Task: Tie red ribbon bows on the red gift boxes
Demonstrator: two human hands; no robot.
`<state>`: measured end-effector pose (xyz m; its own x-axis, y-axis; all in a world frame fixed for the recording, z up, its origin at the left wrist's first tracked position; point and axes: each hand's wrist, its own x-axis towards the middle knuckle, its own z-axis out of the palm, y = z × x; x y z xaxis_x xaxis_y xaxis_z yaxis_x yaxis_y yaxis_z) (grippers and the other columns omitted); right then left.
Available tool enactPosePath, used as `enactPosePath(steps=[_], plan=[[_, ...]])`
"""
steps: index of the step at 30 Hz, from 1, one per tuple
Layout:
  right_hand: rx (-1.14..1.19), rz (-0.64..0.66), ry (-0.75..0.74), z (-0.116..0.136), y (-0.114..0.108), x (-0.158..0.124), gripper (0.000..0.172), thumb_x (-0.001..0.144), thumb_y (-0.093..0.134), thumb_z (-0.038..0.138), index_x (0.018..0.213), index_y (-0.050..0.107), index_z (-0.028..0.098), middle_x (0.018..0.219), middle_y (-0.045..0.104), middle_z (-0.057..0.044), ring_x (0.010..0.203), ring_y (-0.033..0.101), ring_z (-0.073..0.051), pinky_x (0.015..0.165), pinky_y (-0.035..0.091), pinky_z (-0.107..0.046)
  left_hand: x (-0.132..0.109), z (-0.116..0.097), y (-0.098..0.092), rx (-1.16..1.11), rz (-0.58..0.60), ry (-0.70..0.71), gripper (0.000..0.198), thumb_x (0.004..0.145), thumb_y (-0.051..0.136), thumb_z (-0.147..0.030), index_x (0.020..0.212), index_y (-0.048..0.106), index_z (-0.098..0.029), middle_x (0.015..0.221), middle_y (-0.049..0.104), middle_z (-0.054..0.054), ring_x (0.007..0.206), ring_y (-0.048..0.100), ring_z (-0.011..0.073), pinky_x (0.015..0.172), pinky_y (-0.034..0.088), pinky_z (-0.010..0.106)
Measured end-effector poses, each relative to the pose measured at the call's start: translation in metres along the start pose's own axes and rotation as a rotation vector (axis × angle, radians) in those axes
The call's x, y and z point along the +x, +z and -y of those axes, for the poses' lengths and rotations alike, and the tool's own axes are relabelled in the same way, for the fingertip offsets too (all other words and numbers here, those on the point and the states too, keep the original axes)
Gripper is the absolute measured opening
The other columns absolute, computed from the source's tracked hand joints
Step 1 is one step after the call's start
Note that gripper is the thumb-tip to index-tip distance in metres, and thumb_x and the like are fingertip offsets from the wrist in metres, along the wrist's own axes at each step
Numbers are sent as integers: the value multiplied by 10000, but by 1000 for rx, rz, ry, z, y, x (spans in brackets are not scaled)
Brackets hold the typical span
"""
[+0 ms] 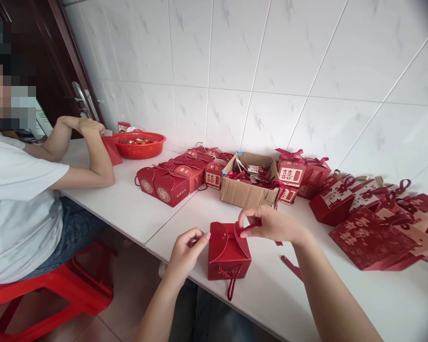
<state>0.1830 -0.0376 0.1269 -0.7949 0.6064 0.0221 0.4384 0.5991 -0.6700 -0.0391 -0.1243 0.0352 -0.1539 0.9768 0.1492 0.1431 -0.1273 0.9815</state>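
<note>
A small red gift box (228, 254) with rounded top flaps and a cord handle stands at the near edge of the white table (271, 294). My left hand (186, 248) is closed in a pinch at the box's left flap. My right hand (269, 223) pinches a dark red ribbon (251, 227) at the box's top right flap; the ribbon trails down onto the table (290, 265).
A cardboard box (248, 190) of red tags and ribbons sits behind. Finished red boxes (171, 183) stand to its left, and flat and tied ones (371, 237) lie at the right. A person in a white shirt (17, 204) sits at left on a red stool beside a red bowl (140, 145).
</note>
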Motion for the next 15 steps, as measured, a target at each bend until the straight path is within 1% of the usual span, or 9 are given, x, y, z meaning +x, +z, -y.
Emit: enactPosePath(steps=[2,4,5,7,9,10,12,14,15], plan=[[38,-2,-45,0,0,1,225,819,611,408,808,661,189,690,601,14,634,515,-114,600,386,-230,-2,-4,0,7,-23,6,387,820,583,-452,600,408,-186,624,376,-37,602,376,122,588,334,228],[54,-1,-81,0,-1,1,282,843,575,442,778,663,182,745,646,-4,683,552,-128,642,408,-237,-4,-8,0,-4,-78,10,385,809,601,-444,588,421,-185,610,374,-40,583,367,118,570,327,228],[39,-12,-84,0,-1,1,313,851,557,461,757,653,178,720,633,-2,661,537,-122,626,400,-234,-6,-10,-1,-19,-112,16,381,805,610,-437,584,429,-184,609,379,-40,578,364,117,566,324,228],[-35,-46,-55,-2,0,3,379,876,506,481,684,600,168,616,552,15,570,454,-97,554,348,-228,-7,-10,-2,-59,-164,37,369,801,625,-423,585,448,-182,619,409,-37,587,377,118,569,324,229],[-113,-56,19,-4,2,5,417,896,458,474,621,524,168,538,469,27,510,385,-84,505,295,-228,-7,-8,-5,-73,-183,53,353,806,629,-412,589,475,-179,627,452,-31,617,412,124,594,335,230],[-135,-36,70,-6,3,7,423,902,440,469,606,495,171,518,456,28,494,381,-84,493,286,-229,-7,-6,-6,-67,-184,53,351,809,629,-408,588,483,-177,619,464,-29,625,426,126,604,339,231],[-136,49,172,-9,6,9,421,901,428,468,599,468,176,507,485,18,482,416,-91,487,302,-233,-6,-2,-9,-57,-152,29,368,815,623,-405,574,466,-175,584,470,-31,613,441,124,613,345,232],[-124,125,243,-11,6,10,421,890,443,486,604,471,178,537,543,-2,499,457,-102,494,325,-239,-5,1,-12,-68,-62,-44,395,828,601,-420,571,423,-179,541,445,-45,539,424,108,570,337,228],[-127,140,266,-11,4,9,430,882,451,504,605,477,177,560,568,-11,510,468,-106,495,331,-241,-5,1,-14,-74,-4,-95,406,836,584,-439,580,401,-183,519,417,-58,482,388,94,524,316,223]])
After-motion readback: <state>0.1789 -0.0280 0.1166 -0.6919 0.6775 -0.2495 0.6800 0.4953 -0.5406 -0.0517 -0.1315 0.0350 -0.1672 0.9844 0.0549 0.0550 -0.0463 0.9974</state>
